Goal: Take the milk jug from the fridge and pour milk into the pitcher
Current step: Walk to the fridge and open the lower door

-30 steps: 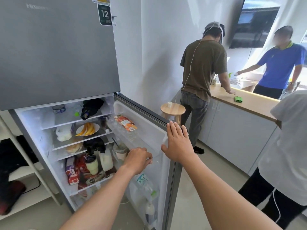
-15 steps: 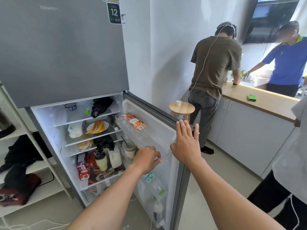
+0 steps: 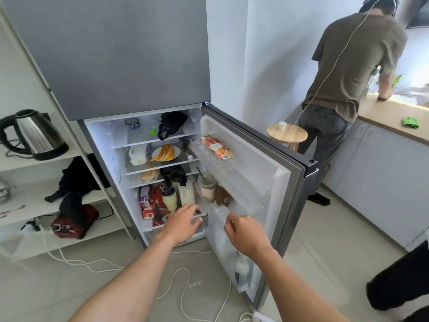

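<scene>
Two hands point(image 3: 183, 223) point(image 3: 246, 233) — outstretched (both empty)

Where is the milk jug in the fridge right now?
Head view: a white jug stands on the lowest shelf, right of the green tumbler, just beyond the left hand. A second white jug sits two shelves up, left of the fruit plate.

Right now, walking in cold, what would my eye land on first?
The open fridge in the middle, its lit shelves crowded with food, including a plate of yellow fruit and a white jug lower down. Two hands reach toward it: the left hand at the bottom shelf, the right hand by the door. A steel kettle sits on shelving at left.
</scene>
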